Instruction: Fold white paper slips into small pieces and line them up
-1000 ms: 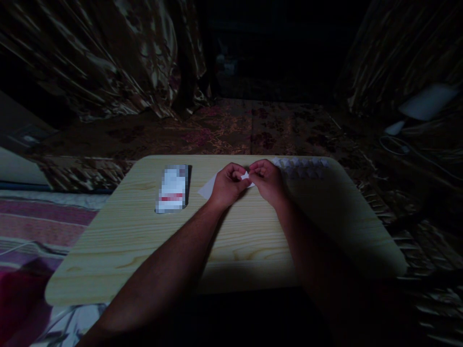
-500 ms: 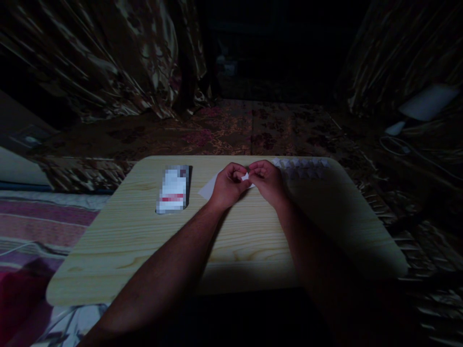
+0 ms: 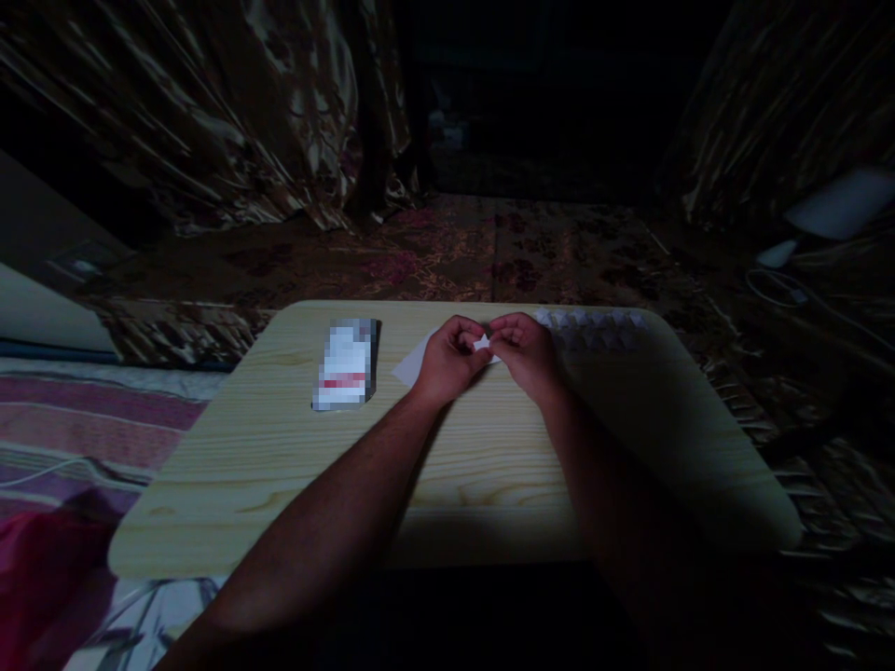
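Note:
Between my fingertips is a small white piece of folded paper (image 3: 482, 344) with pointed corners. My left hand (image 3: 453, 361) pinches it from the left, and my right hand (image 3: 526, 352) grips its right side. Partly covered by my left hand, a flat sheet of white paper (image 3: 411, 366) lies on the table. Just beyond my right hand, several small folded paper pieces (image 3: 594, 321) sit in two rows, dim in shadow.
The light wooden table (image 3: 280, 466) has rounded corners. A pixelated phone-like object (image 3: 345, 365) with a red band lies at its left. A white lamp (image 3: 839, 205) with a cable stands at the right. A bed with striped cloth (image 3: 90, 419) adjoins the left side.
The whole view has shifted slightly, so everything appears a little further right. Both hands keep their pinch on the folded paper, which shows a clearer point now.

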Tool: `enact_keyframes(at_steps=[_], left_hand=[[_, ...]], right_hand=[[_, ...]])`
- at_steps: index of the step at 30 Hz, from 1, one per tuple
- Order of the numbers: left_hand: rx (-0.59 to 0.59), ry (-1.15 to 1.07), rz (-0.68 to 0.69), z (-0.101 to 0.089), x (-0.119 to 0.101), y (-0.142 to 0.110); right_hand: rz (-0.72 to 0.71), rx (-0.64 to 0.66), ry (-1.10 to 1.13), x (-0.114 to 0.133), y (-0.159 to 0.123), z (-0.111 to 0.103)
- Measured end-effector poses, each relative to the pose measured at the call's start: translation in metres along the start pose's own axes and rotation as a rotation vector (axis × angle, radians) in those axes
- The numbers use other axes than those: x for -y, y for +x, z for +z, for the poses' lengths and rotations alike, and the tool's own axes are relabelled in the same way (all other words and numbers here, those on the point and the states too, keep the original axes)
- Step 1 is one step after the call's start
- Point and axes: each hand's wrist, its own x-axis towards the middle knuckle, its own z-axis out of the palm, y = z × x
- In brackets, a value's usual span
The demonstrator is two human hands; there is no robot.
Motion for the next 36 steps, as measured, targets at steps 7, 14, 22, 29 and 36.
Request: enact_keyframes(at_steps=[7,14,22,29,36], left_hand=[[-0.011,-0.012,-0.006,-0.0015,0.0002,0.0012],[-0.030,-0.052,-0.046,-0.0032,-0.0007,0.0018],[-0.048,-0.050,-0.038,-0.0037,-0.0027,0.0012],[-0.074,-0.071,-0.050,-0.0025,-0.0047,0.0015],[-0.087,-0.087,-0.033,-0.0031,-0.0044,0.0014]], right_hand=[[-0.013,0.007,0.007,-0.0038,0.0011,-0.0008],[0.006,-0.007,-0.008,-0.0024,0.0016,-0.0010],[0.001,0.004,0.042,-0.0007,0.0016,-0.0006],[0.008,0.007,0.010,-0.0027,0.0023,-0.0020],[0.007,0.013,0.035,-0.0034,0.0021,-0.0018]])
